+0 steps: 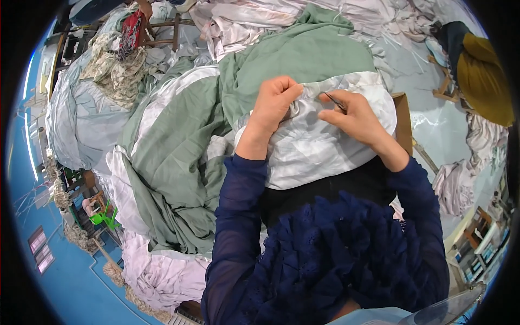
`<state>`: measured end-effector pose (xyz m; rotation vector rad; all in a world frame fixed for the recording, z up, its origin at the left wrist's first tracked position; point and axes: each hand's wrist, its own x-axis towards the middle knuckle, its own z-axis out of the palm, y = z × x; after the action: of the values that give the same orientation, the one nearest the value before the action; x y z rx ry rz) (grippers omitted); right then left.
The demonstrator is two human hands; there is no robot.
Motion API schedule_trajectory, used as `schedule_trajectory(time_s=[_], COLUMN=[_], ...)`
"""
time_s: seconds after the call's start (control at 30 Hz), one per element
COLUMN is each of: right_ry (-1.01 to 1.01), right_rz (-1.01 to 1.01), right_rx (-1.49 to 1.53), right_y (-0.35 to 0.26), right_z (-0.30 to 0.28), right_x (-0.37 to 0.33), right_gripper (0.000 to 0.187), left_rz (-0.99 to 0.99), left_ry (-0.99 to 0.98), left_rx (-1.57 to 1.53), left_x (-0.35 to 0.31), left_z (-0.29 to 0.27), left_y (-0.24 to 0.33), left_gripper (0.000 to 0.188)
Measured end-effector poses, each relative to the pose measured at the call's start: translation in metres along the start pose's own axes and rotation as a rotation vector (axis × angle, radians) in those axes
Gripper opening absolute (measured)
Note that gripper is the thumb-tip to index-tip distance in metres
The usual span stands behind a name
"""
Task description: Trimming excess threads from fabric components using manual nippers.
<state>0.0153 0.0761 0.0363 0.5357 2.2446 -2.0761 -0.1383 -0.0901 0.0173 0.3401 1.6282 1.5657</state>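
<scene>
White cloth (pixel 314 154), with green cloth (pixel 298 59) joined or lying beyond it, is spread over my lap. My left hand (pixel 271 105) is closed in a pinch on the white cloth near its seam. To the right of it, my right hand (pixel 355 116) is closed around small dark thread snips (pixel 334 102), whose tip points up and left, toward the left hand. The tip looks apart from the left hand. My right fingers partly cover the snips, so whether the blades are parted cannot be made out.
Heaped green and white fabric (pixel 173 141) lies on my left, pale pink fabric (pixel 162 271) below it. A brown cardboard box (pixel 402 122) stands by my right arm. Farther right, a person in mustard clothing (pixel 485 81) is near a wooden stool (pixel 445 86).
</scene>
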Motion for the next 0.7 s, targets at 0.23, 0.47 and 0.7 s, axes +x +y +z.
schedule_trajectory(time_s=[0.23,0.47,0.7], right_ry=[0.139,0.001,-0.008], right_rz=[0.014,0.145,0.127], right_rx=[-0.283,0.188,0.377], right_y=[0.001,0.002,0.002], right_z=[0.018,0.019,0.008], right_x=[0.024,0.030,0.019], right_gripper=[0.031,0.021,0.015], left_rz=[-0.016,0.063,0.052], left_ry=[-0.029,-0.064,-0.080], left_rx=[-0.036,-0.101,-0.096], left_x=[-0.007,-0.007,-0.007], left_z=[-0.002,0.002,-0.003], left_y=[0.003,0.002,-0.001], left_gripper=[0.016,0.016,0.011])
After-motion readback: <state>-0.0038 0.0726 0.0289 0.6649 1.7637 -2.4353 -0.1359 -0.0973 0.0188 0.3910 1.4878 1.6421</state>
